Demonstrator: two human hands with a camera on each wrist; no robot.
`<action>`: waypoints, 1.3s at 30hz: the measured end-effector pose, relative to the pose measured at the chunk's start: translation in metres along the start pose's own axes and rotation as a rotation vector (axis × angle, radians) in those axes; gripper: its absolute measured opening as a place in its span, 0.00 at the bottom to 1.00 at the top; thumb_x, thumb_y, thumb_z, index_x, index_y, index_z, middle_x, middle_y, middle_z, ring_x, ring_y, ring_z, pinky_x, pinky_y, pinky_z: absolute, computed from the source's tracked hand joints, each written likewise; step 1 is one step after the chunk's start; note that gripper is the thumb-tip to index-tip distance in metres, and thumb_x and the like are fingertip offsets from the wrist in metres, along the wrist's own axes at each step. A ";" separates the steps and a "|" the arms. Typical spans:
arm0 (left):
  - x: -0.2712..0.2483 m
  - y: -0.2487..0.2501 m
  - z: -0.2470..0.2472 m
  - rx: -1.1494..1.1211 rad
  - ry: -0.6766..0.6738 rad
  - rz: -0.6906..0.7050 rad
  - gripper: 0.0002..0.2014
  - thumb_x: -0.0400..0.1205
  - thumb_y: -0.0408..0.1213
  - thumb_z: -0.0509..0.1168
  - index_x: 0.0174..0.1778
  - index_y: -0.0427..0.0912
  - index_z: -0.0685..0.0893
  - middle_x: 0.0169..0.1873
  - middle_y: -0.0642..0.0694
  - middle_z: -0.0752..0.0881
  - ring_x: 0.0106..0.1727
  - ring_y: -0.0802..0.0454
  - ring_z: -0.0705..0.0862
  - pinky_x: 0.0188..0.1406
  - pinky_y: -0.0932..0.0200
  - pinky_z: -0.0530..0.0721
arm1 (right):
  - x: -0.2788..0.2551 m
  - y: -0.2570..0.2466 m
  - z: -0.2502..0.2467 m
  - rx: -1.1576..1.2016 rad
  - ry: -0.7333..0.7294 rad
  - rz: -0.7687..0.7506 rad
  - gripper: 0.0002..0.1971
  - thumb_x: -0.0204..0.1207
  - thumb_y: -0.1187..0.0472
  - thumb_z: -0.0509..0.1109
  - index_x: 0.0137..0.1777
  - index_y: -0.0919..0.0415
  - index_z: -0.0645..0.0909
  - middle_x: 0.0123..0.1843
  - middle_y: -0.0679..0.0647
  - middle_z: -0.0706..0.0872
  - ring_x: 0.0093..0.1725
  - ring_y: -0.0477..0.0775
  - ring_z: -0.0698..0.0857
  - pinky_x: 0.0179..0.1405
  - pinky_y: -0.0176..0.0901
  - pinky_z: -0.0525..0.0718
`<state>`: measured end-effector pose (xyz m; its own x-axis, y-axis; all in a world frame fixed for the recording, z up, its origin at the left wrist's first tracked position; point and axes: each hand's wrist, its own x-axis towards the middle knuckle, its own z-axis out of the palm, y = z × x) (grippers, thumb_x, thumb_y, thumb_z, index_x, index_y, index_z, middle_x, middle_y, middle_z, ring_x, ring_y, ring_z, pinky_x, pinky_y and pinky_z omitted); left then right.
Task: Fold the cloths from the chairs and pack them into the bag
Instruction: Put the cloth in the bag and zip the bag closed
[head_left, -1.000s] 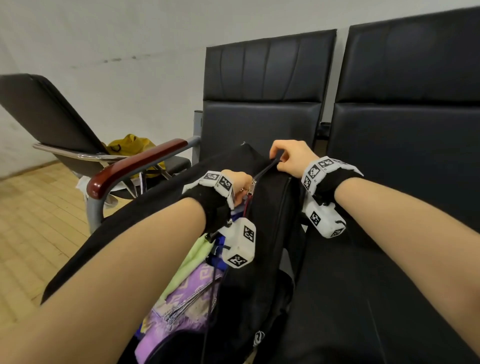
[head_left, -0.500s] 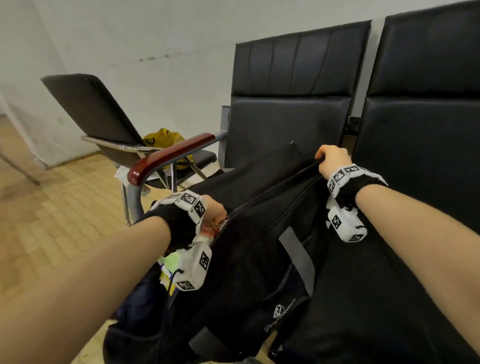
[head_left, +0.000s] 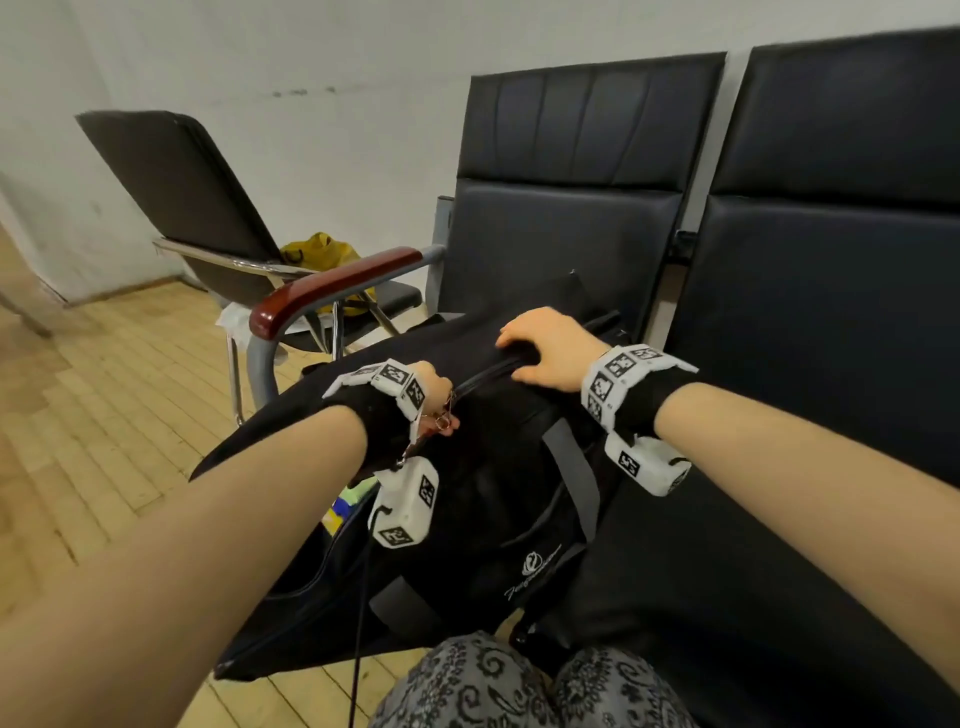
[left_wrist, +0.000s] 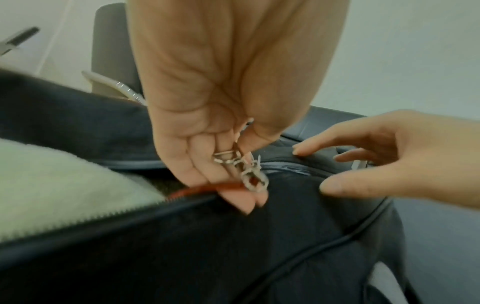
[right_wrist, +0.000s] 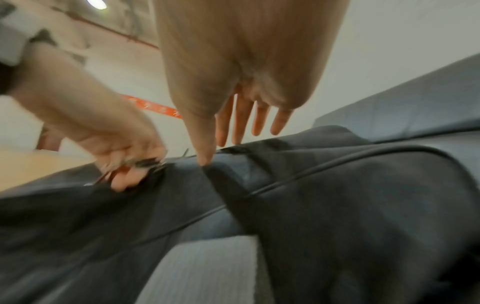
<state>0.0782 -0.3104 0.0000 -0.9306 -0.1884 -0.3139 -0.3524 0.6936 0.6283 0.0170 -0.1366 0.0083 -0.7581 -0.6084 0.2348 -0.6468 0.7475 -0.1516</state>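
Head view: black bag (head_left: 498, 483) lying on the chair seat (head_left: 779, 597), cloths (head_left: 358, 493) showing at its unzipped near end; left hand (head_left: 436, 400) pinches the zip pull, right hand (head_left: 545, 348) rests spread on the zipped part. Left wrist view: metal zip pull (left_wrist: 246, 170) pinched in curled fingers (left_wrist: 233, 197); pale cloth (left_wrist: 64, 185) lies near the teeth, best tucked clear. Right wrist view: straight fingertips (right_wrist: 205, 158) should brace the fabric taut

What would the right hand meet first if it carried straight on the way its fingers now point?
Probably the black bag itself: the right hand has its fingers spread and angled down onto the top beside the zip, thumb tip seemingly already touching. Depth is hard to judge.
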 end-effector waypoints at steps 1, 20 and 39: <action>-0.001 0.003 0.001 -0.116 0.009 -0.040 0.21 0.90 0.37 0.48 0.69 0.22 0.71 0.65 0.32 0.80 0.39 0.50 0.84 0.33 0.65 0.83 | 0.000 -0.010 0.006 -0.051 -0.058 -0.031 0.27 0.73 0.55 0.74 0.73 0.53 0.75 0.74 0.50 0.74 0.77 0.54 0.67 0.75 0.55 0.67; 0.098 0.010 0.017 -0.329 0.355 0.309 0.14 0.86 0.37 0.51 0.60 0.47 0.79 0.56 0.30 0.84 0.58 0.34 0.83 0.43 0.57 0.78 | 0.064 0.012 0.027 -0.482 0.116 0.096 0.20 0.82 0.67 0.55 0.73 0.56 0.67 0.67 0.58 0.74 0.70 0.61 0.68 0.59 0.62 0.73; 0.073 0.060 -0.025 -0.237 0.049 0.234 0.11 0.87 0.30 0.49 0.41 0.43 0.70 0.31 0.45 0.74 0.22 0.57 0.73 0.07 0.71 0.67 | 0.084 0.031 -0.016 0.002 0.016 0.081 0.25 0.65 0.61 0.79 0.63 0.54 0.79 0.62 0.53 0.84 0.64 0.56 0.80 0.66 0.54 0.76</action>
<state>-0.0135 -0.3000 0.0327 -0.9906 -0.0802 -0.1110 -0.1368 0.5420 0.8292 -0.0656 -0.1599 0.0390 -0.8064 -0.5416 0.2375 -0.5838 0.7933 -0.1730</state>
